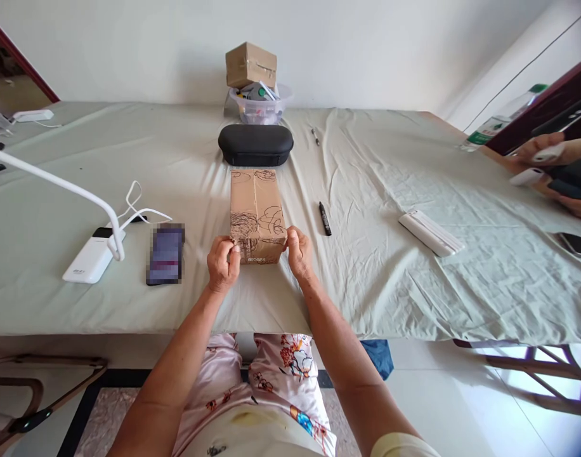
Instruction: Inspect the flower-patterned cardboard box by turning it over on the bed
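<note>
Going left to right on a cloth-covered counter (pixel 376 279), with the scribbled cardboard box (pixel 256 197) as the landmark. Well left of the box, a white power bank (pixel 84 263) with a white cable attached. Nearer the box on that side, a dark phone (pixel 165 255) lying flat, screen pixelated. At the box's near left corner, the left hand (pixel 222 261), fingers bent and apparently pinched closed on the cardboard.

Between the two hands and stretching ahead of them, the box itself, long axis pointing away from the body, short end toward the fingers, tape along the top. In line beyond its far end, a black case (pixel 255 146) set crosswise; behind that, a clear tub (pixel 264 116) topped by a plain carton (pixel 250 65).

At the box's near right corner, the right hand (pixel 300 255), fingers curled in, thumb against the edge, apparently gripping too. Neither hand clearly nearer: both touching, one per corner. Fingertip reach under the box hidden, so impossible to judge.

Near the box's right side, a black marker (pixel 324 219). Well right of it, a white slab-shaped device (pixel 432 233); farther still, another person's hands (pixel 540 149).
</note>
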The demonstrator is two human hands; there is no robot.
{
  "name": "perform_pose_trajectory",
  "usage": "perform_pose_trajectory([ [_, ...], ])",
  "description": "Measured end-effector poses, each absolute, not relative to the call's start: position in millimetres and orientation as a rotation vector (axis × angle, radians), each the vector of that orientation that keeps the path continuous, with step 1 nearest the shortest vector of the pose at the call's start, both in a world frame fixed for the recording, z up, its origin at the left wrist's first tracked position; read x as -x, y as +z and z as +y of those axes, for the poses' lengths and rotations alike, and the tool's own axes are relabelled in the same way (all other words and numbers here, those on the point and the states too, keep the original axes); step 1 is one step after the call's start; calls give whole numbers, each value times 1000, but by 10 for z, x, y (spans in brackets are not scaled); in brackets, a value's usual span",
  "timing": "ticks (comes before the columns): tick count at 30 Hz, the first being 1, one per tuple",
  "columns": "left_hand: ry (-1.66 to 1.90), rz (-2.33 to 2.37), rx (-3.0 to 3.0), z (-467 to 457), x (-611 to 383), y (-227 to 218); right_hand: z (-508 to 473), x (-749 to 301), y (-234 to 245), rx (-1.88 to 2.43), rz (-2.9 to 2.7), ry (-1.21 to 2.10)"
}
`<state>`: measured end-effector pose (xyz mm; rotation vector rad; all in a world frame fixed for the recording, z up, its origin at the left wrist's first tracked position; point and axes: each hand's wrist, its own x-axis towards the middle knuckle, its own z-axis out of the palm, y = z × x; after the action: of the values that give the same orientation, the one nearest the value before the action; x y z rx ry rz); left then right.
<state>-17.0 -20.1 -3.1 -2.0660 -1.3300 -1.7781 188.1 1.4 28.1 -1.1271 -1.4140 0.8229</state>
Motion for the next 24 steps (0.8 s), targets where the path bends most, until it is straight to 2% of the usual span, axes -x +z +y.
perform_pose_trajectory([
  [10, -1608, -1029, 2434, -303, 0, -65, 76, -1967, 235, 1147, -1203, 455],
  [16, -1475, -793, 2848, -311, -117, -15, 131, -2029, 100, 1078, -1457, 372],
  [19, -1599, -1011, 2657, -294, -83, -37, 168, -2038, 52, 1163, -1541, 381],
  [24, -1856, -1687, 2081, -208, 107, -142, 254, -2110, -62, 1255, -1583, 554],
])
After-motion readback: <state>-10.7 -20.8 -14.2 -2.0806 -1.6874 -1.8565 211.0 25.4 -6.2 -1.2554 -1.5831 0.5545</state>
